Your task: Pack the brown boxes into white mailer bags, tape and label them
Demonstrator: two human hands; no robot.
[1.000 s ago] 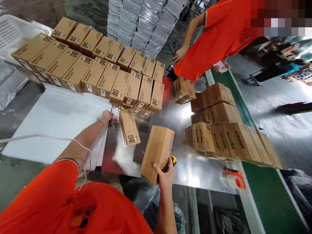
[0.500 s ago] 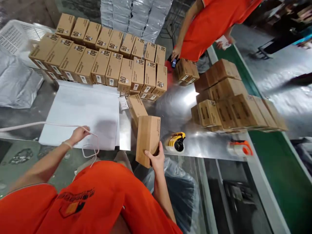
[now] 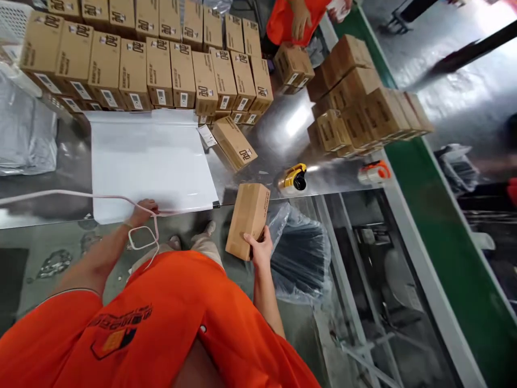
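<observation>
My right hand (image 3: 260, 247) grips the lower end of a brown cardboard box (image 3: 248, 218), held tilted in front of the table edge. At the front edge of a white sheet (image 3: 149, 161) on the table is my left hand (image 3: 144, 211), its fingers curled closed; what they hold, if anything, is hidden. A pale cord (image 3: 81, 192) runs past this hand and loops below it. Beyond the held box, another cardboard box (image 3: 234, 141) lies slanted on the table beside a small white label (image 3: 207, 136).
Rows of stacked boxes (image 3: 133, 73) line the back. A yellow tape dispenser (image 3: 294, 178) and an orange one (image 3: 375, 172) sit near the right front edge. More boxes (image 3: 363, 108) are piled beside a green conveyor (image 3: 440, 199). A co-worker's hand (image 3: 301, 21) is at the top.
My right hand has drawn the box off the table toward me, uncovering the slanted box. The white sheet lies flatter, with my left hand at its front edge. The view has shifted.
</observation>
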